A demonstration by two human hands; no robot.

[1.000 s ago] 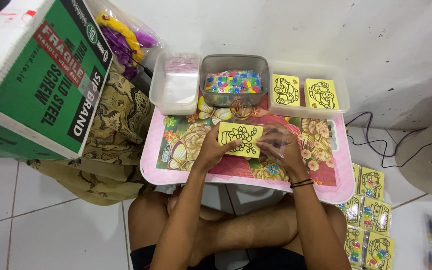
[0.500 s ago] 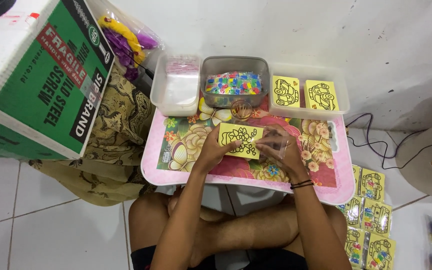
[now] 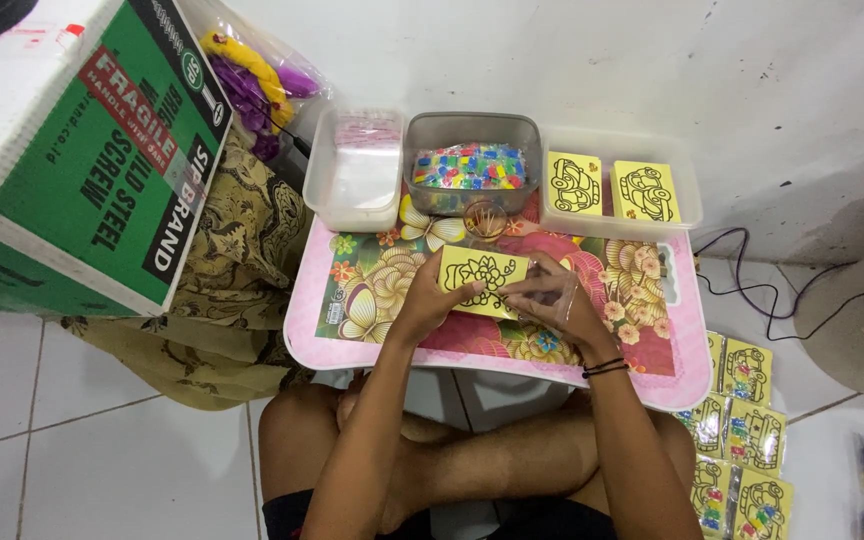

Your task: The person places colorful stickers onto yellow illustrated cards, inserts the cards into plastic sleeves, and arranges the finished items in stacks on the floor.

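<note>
Far left I see a green and white cardboard box on the floor beside a patterned brown cloth. Next comes the pink floral surface, with a clear tub at its back left and a grey tub of bright small pieces beside it. My left hand is curled, thumb and fingers pinching the left edge of the yellow card with a black line drawing, which lies on the surface near the middle. My right hand is half closed on the card's right end and on what looks like a clear sleeve; I cannot tell how firmly. Further right, a clear tray holds two more yellow cards, and coloured cards lie on the floor.
</note>
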